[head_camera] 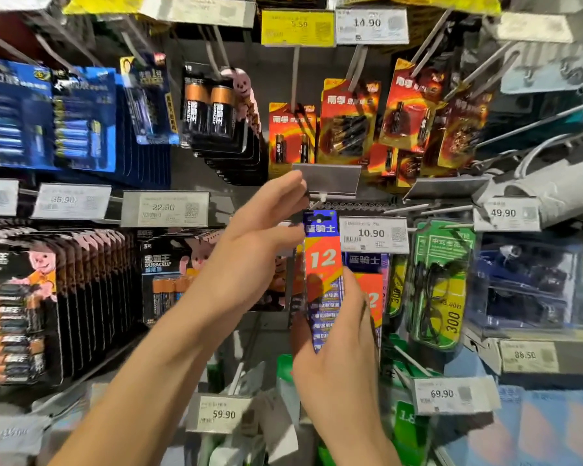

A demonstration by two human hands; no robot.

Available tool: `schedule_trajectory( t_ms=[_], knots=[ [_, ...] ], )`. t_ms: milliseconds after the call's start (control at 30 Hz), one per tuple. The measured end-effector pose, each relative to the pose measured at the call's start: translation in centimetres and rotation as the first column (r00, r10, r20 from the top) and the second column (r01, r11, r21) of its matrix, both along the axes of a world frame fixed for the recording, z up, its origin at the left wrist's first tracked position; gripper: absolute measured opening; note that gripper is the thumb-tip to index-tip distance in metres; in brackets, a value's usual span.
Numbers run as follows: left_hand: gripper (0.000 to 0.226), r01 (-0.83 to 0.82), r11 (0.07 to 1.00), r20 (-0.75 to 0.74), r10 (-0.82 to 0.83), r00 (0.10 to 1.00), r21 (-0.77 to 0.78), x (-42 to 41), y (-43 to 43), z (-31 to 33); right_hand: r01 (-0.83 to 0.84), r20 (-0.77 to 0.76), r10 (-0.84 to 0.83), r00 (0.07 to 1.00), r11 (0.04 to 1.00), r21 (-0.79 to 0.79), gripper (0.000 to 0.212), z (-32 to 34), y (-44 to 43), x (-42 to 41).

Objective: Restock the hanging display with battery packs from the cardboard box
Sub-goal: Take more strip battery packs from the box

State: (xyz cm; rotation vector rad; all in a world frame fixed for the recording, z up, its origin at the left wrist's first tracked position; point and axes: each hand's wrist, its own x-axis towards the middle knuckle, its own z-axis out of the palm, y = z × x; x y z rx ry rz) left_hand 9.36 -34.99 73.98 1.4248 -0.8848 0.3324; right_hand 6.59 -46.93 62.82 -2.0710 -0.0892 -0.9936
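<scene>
A blue and orange battery pack marked "12" is held upright at the middle of the hanging display. My right hand grips its lower part from below. My left hand reaches to its top left edge, the thumb at the pack's hanging hole and the forefinger at the flipped-up clear label holder on the hook's tip. An identical pack hangs just right, behind the 10.90 price tag. No cardboard box shows.
Rows of Duracell packs hang at the left, red-orange packs above, green packs to the right. Metal hooks and price tags jut out all around. Boxed goods stand on shelves at the right.
</scene>
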Motion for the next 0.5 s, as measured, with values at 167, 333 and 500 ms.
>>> schedule_trajectory(
  t_ms=[167, 333, 500],
  knots=[
    [0.078, -0.008, 1.0, 0.02, 0.008, 1.0, 0.023, 0.2, 0.0, -0.8, 0.019, -0.009, -0.019, 1.0, 0.999, -0.044, 0.101, 0.0, 0.1, 1.1],
    [0.083, -0.004, 0.998, 0.045, 0.001, 0.999, 0.065, 0.4, -0.3, -2.4, 0.055, 0.004, -0.055, 0.998, 0.995, -0.082, 0.104, -1.2, 0.5, 2.0],
    [0.083, 0.012, 0.996, 0.035, -0.015, 0.999, 0.085, 0.7, -0.5, -3.7, 0.097, 0.035, -0.095, 0.995, 0.992, -0.077, 0.102, -1.7, 1.1, 2.4]
  ],
)
